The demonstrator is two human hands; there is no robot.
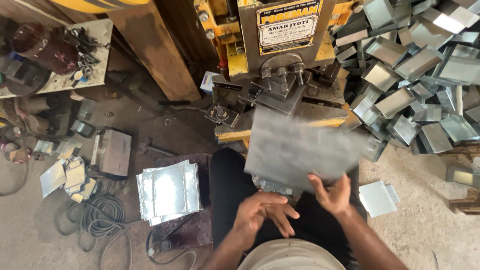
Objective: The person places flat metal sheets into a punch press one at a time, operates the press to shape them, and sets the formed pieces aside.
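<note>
While the right hand [332, 194] pinches the near edge of a flat metal sheet [300, 150] (blurred), holding it level before the press [280, 65], the left hand [262, 212] hovers open and empty below; more blanks [170, 192] sit stacked within reach.

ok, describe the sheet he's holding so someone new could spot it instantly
Start at the yellow and grey press machine at top centre. Just below it, above the person's lap, the right hand grips the lower edge of a flat grey metal sheet. Unlike the folded trays heaped to the right and the stacked sheets on the floor, it is raised and motion-blurred.
</note>
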